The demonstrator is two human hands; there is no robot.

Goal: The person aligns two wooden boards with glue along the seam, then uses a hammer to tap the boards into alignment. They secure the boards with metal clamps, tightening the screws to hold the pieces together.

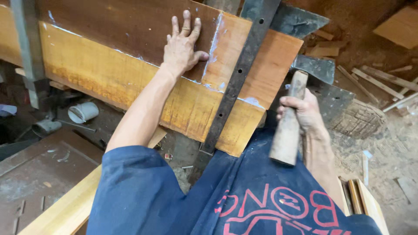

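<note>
My left hand lies flat, fingers spread, on a dark brown wooden board that is glued edge to edge with lighter orange boards; whitish glue shows along the seams. A dark metal bar with holes runs diagonally across the boards. My right hand grips the thick wooden handle of a hammer or hatchet, whose dark metal head sits just past the boards' right end.
A white cup and grey pipe piece lie on the floor at left. Wood offcuts and strips litter the dirt floor at right. A pale plank runs along the lower left, more boards at lower right.
</note>
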